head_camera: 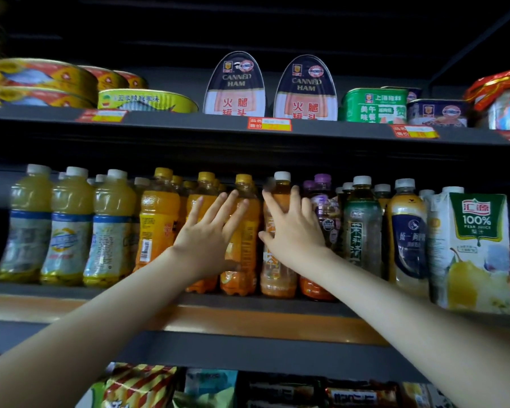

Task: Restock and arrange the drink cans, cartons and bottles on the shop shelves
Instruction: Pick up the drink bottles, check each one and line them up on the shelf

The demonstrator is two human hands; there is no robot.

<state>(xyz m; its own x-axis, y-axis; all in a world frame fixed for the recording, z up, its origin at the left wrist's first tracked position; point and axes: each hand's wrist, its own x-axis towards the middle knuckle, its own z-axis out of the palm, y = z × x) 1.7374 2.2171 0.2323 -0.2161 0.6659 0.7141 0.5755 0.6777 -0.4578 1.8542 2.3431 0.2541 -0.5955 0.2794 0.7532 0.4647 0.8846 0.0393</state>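
A dark metal shelf (248,307) with a wood-coloured front strip carries the drinks in a dim shop. From its left end stand yellow bottles (68,225), orange bottles (159,213), an amber bottle (278,278), then a purple bottle (324,201) and a green bottle (361,225), and a carton (477,245) at its right end. The left hand (209,231) is spread wide before the orange bottles; I cannot tell whether it touches them. The right hand (292,228) lies splayed on the amber bottle. On the top shelf (189,125) above are ham tins (236,86) and fish tins (42,81). Snack packs (142,384) sit below.
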